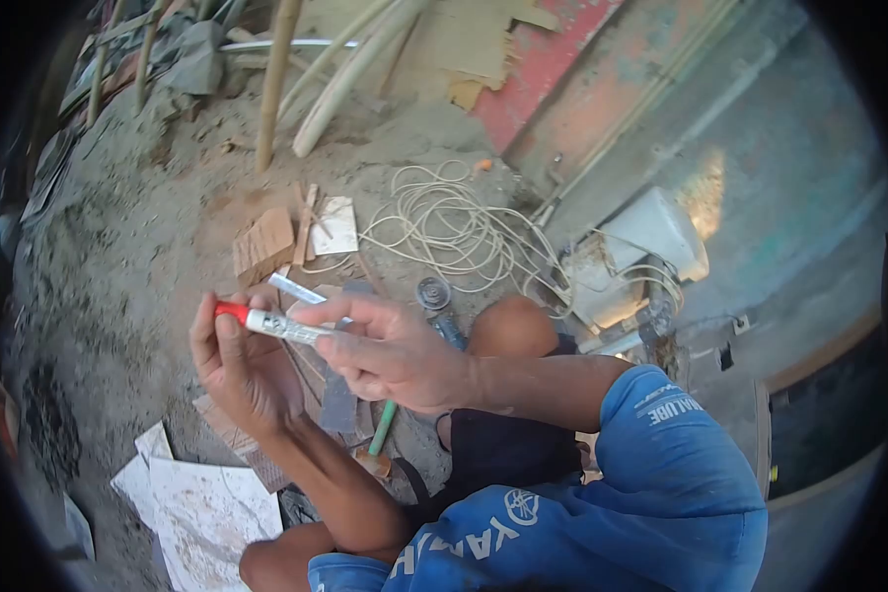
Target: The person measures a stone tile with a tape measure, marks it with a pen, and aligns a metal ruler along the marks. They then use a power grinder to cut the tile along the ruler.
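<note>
A marker (278,326) with a white printed barrel and a red cap is held nearly level in front of me. My left hand (252,370) pinches the red cap end between thumb and fingers, palm turned up. From the other side, my right hand (395,355) grips the barrel's far end with thumb and forefinger. The cap looks seated on the barrel. Behind the hands lies a pale flat strip (296,288), and below them a grey flat piece (338,407) is partly covered by my right hand. A tool with a green handle (383,427) lies close to my legs.
A loose coil of white cable (454,227) spreads over the sandy ground. Nearby are a brown block (263,245) and a white square piece (335,225). White sheets (212,513) lie at lower left. A dirty white container (651,247) stands by the wall; bamboo poles (278,89) rise behind.
</note>
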`<state>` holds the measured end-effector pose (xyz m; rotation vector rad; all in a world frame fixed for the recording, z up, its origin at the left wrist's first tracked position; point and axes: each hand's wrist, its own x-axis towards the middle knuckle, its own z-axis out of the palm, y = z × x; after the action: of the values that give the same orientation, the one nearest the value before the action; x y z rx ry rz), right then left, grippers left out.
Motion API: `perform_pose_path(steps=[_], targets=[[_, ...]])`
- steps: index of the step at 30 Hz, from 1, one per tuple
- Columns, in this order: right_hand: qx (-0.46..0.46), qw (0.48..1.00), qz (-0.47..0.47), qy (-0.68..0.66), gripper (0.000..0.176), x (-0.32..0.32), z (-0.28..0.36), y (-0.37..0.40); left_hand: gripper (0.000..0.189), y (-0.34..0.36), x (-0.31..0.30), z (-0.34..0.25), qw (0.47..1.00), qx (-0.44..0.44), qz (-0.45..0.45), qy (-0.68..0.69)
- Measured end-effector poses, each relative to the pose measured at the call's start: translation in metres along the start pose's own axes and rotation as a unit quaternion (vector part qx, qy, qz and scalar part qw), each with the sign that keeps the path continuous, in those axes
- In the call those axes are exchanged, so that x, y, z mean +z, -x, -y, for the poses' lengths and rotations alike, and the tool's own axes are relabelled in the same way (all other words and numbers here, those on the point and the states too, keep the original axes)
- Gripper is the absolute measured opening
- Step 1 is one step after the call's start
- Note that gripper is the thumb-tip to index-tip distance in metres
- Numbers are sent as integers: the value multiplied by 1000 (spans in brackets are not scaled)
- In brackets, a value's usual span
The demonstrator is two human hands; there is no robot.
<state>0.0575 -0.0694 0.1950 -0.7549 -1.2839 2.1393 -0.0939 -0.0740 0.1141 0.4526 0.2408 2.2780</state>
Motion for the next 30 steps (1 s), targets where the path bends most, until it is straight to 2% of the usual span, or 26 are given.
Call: perform_pose_path(steps=[1, 2, 4, 5, 6, 7, 8, 9, 11, 12, 13, 14, 15, 16, 18, 19, 23, 24, 25, 26, 27, 28, 29, 30], targets=[[-23, 992, -21, 122, 37, -4, 8, 5, 26, -2, -3, 8, 999, -20, 6, -27], [-19, 988, -39, 147, 40, -8, 17, 10, 27, -2, -3, 20, 999, -52, 5, -3], [-84, 959, -52, 266, 42, -14, 29, 21, 29, -1, 2, 42, 994, -106, 23, 27], [-98, 955, -79, 268, 42, -20, 26, 23, 28, 0, 5, 49, 984, -164, -26, 63], [-238, 897, -120, 353, 41, -25, 16, 22, 28, -1, 8, 55, 969, -216, -79, 91], [-364, 812, -153, 431, 40, -29, 12, 23, 28, 3, 12, 61, 967, -229, -69, 93], [-364, 830, -159, 392, 41, -24, 15, 31, 26, 9, 15, 67, 967, -232, -80, 73], [-367, 826, -172, 392, 41, -23, 17, 37, 23, 13, 18, 72, 966, -235, -93, 53], [-372, 789, -171, 459, 47, -19, 14, 45, 16, 13, 39, 71, 969, -228, -97, 5], [-392, 781, -193, 446, 57, -13, 12, 47, 17, 14, 57, 60, 952, -267, -145, 18], [-391, 783, -201, 441, 57, -9, 10, 48, 18, 16, 67, 52, 932, -304, -195, 29], [-443, 741, -208, 459, 57, -6, 6, 48, 18, 15, 55, 54, 931, -308, -195, 23], [-492, 698, -210, 477, 58, -3, 3, 48, 19, 13, 34, 58, 909, -360, -3, 209], [-488, 682, -215, 500, 60, -2, -2, 46, 22, 13, 22, 58, 820, -383, 187, 382], [-500, 672, -205, 506, 58, 1, -6, 44, 26, 40, 59, 42, 872, -384, 149, 263], [-512, 659, -195, 515, 56, 3, -9, 42, 26, 38, 59, 44, 875, -380, 146, 261], [-485, 683, -230, 496, 57, 12, -22, 33, 30, 19, 31, 62, 865, -348, 114, 344], [-492, 690, -225, 480, 49, 5, -14, 31, 31, 12, 24, 62, 867, -332, 108, 356], [-498, 706, -212, 456, 43, -2, -8, 25, 32, 12, 19, 64, 894, -316, 68, 310], [-474, 713, -190, 480, 36, -9, -2, 24, 34, 13, 19, 63, 923, -288, 20, 256], [-452, 719, -162, 502, 29, -20, 5, 28, 35, 15, 30, 62, 921, -275, -18, 276], [-410, 731, -148, 525, 24, -24, 18, 35, 36, 20, 41, 65, 916, -258, 4, 308], [-346, 751, -167, 537, 23, -29, 25, 43, 37, 30, 62, 62, 934, -233, -77, 260], [-266, 782, -188, 532, 25, -36, 30, 49, 38, 34, 68, 66, 924, -242, -85, 284]])
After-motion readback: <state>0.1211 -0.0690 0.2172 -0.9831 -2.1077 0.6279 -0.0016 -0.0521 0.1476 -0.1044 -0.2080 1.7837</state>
